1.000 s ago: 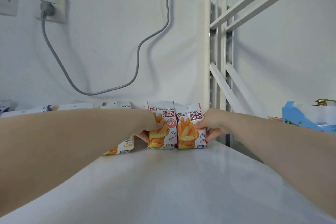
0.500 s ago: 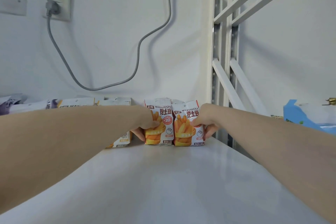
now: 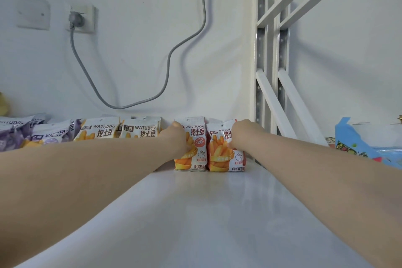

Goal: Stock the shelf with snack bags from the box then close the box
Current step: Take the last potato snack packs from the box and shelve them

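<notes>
Two orange-and-white snack bags stand upright side by side at the back of the white shelf [image 3: 217,213], near the wall. My left hand [image 3: 177,137] grips the left snack bag [image 3: 196,152] from its left side, fingers curled on its front. My right hand [image 3: 238,135] grips the right snack bag [image 3: 219,156] at its upper right. A row of several more snack bags [image 3: 97,130] stands to the left, partly hidden behind my left forearm. The box is out of view.
A white shelf upright [image 3: 263,72] with diagonal braces rises just right of the bags. A grey cable [image 3: 165,76] hangs from a wall socket [image 3: 79,19]. A blue package [image 3: 352,146] lies on the neighbouring shelf at right.
Both hands have pushed the two bags a little farther back toward the wall. The view has shifted, so more of the bag row at left shows.
</notes>
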